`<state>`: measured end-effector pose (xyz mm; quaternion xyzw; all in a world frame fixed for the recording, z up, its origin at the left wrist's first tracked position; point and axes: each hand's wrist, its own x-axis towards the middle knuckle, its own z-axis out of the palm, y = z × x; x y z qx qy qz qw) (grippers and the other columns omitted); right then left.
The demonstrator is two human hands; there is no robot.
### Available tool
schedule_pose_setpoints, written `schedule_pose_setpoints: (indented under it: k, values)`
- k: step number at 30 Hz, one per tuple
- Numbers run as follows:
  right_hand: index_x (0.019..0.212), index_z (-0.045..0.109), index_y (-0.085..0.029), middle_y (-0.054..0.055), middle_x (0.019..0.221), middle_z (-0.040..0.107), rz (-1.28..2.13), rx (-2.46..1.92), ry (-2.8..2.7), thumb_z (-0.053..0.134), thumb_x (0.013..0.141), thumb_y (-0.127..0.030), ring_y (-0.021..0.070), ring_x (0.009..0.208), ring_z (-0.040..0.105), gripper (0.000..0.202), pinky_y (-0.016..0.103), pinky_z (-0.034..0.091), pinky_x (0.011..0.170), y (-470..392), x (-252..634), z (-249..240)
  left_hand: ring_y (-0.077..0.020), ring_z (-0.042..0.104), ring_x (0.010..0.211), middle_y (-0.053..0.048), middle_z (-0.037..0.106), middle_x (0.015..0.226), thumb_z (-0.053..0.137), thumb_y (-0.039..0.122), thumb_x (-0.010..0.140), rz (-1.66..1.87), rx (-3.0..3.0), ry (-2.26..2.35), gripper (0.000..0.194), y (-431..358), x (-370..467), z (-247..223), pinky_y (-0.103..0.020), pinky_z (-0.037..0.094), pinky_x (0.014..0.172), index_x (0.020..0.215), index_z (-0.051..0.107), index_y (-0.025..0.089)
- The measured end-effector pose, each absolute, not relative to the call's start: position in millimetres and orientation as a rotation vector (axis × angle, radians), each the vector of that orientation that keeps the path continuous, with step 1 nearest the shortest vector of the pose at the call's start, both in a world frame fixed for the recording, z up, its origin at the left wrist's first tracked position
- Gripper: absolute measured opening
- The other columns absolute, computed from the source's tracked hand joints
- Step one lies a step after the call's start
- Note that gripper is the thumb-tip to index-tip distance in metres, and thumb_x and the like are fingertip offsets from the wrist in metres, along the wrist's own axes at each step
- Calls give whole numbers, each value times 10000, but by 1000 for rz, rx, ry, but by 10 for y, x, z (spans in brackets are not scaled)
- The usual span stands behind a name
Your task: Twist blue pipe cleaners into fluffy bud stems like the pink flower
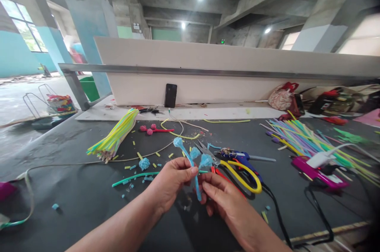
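Note:
My left hand point(178, 175) pinches a sprig of light blue pipe-cleaner flowers point(194, 161) by its stem, thumb on top. A green pipe cleaner point(133, 177) passes behind that hand and shows again beside the stem. My right hand point(221, 194) is closed at the green pipe cleaner's right end, close to the stem's lower tip; its fingertips are partly hidden. Pliers with yellow and red handles point(246, 173) lie just beyond my right hand, jaws open. A loose blue pipe-cleaner ball point(144, 163) rests to the left among short cut bits.
A blue glue gun point(242, 159) lies behind the pliers. Bundled yellow-green pipe cleaners point(115, 133) stand left, mixed ones point(308, 137) right. Pink berry sprigs point(152, 128) lie behind. A magenta power strip point(320, 175) with cables is at right. A phone point(170, 95) leans on the back board.

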<state>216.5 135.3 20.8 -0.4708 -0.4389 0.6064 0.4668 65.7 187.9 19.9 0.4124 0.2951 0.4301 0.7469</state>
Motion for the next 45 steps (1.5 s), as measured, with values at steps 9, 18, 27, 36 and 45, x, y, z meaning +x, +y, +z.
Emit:
schedule_pose_setpoints:
  k: [9,18,27,36,45]
  values:
    - [815,638,-156,-17,643,561,1423,-1183,-1098,679,757,-354,96,563,436,210,220,330,515,1391,2152,146,-78,459,496,11,511,550,672,393,748,912,948,656,325,1879,668,176,-218,361,511,612,553,123]
    - [828,621,-172,-32,631,551,1351,-1256,-1116,659,751,-376,93,545,416,221,218,310,506,1419,2147,147,-62,448,530,2,540,640,710,331,718,883,876,666,249,1914,651,161,-200,365,539,711,591,112]
    - [790,649,-185,-42,591,544,1313,-1319,-1112,726,682,-410,97,511,414,261,223,312,485,1467,2198,164,-69,414,500,20,512,554,710,283,661,907,1133,786,202,1874,705,159,-215,330,528,667,608,108]
    - [834,650,-248,-11,631,628,1458,-1121,-863,772,644,-388,176,534,550,265,312,447,543,1511,2222,119,-82,474,453,5,554,587,643,320,667,743,1176,688,194,1821,796,194,-222,408,482,725,621,136]
    - [711,615,-224,-34,527,537,1492,-1134,-842,779,628,-397,154,492,507,252,279,393,495,1554,2263,74,-73,480,463,-20,611,633,593,263,678,670,1177,654,126,1826,788,264,-211,406,496,678,617,139]
